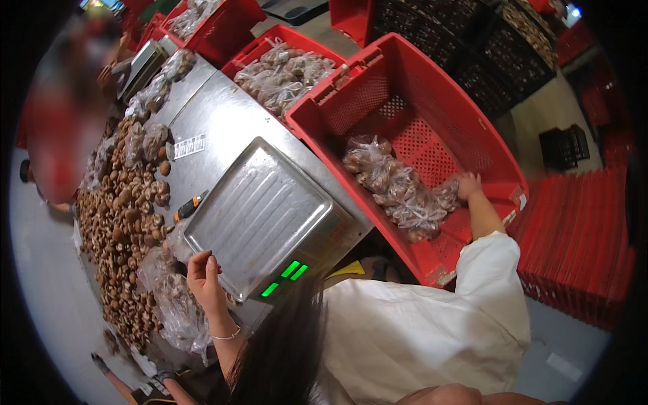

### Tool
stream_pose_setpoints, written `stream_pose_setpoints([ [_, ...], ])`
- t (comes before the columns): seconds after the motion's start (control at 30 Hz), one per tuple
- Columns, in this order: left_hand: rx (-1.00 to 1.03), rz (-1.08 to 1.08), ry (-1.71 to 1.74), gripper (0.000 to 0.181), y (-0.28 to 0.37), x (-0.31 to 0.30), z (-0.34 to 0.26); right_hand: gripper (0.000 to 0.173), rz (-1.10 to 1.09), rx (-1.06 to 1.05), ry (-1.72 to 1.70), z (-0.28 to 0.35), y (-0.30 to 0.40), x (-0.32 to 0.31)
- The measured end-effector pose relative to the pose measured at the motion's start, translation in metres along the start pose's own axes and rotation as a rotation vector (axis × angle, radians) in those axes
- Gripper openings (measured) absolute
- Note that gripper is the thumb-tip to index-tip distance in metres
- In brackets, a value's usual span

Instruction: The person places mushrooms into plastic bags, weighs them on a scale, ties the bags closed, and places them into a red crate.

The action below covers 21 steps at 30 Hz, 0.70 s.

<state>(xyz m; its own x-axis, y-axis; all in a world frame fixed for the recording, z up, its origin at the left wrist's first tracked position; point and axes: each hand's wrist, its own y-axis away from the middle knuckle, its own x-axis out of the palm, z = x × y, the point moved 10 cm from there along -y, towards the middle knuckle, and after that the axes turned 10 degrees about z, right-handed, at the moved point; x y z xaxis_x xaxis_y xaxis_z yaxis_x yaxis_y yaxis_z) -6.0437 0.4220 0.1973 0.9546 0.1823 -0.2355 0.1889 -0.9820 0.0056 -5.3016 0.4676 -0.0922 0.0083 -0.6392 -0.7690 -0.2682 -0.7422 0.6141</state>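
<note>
Inside a large red plastic crate (420,66), my right hand (470,186) grips a transparent plastic bag of mushrooms (445,196) at the near end. Part of that bag is hidden by the fingers. More knotted bags of mushrooms (392,177) lie beside it along the crate's left wall. My left hand (205,278) hovers by the corner of a weighing scale, loosely curled and holding nothing. The scale's bare metal pan (258,217) has a green-lit display (284,278) on its near side. Transparent plastic bags (177,309), at least one with mushrooms, lie left of my left hand.
Loose brown mushrooms (126,228) are heaped along the steel table (228,111). An orange-and-black handled tool (188,206) and a label sheet (189,147) lie near the scale. Another red crate (293,35) holds bagged mushrooms. Stacked red crates (572,238) stand right. Co-workers (66,126) work across the table.
</note>
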Motion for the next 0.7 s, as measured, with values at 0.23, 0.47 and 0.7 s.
stream_pose_setpoints([
  [0.23, -0.112, -0.198, -0.028, 0.014, 0.043, -0.043, 0.033, 0.037, -0.405, -0.51, -0.647, 0.17, -0.002, -0.107],
  [0.47, -0.133, -0.392, -0.152, 0.054, 0.071, -0.109, 0.055, 0.03, -0.472, -1.223, -0.783, 0.363, 0.169, -0.281],
  [0.7, -0.504, -1.057, -0.879, 0.069, 0.178, -0.242, 0.039, 0.023, -0.306, -1.375, -0.844, 0.423, 0.217, -0.325],
])
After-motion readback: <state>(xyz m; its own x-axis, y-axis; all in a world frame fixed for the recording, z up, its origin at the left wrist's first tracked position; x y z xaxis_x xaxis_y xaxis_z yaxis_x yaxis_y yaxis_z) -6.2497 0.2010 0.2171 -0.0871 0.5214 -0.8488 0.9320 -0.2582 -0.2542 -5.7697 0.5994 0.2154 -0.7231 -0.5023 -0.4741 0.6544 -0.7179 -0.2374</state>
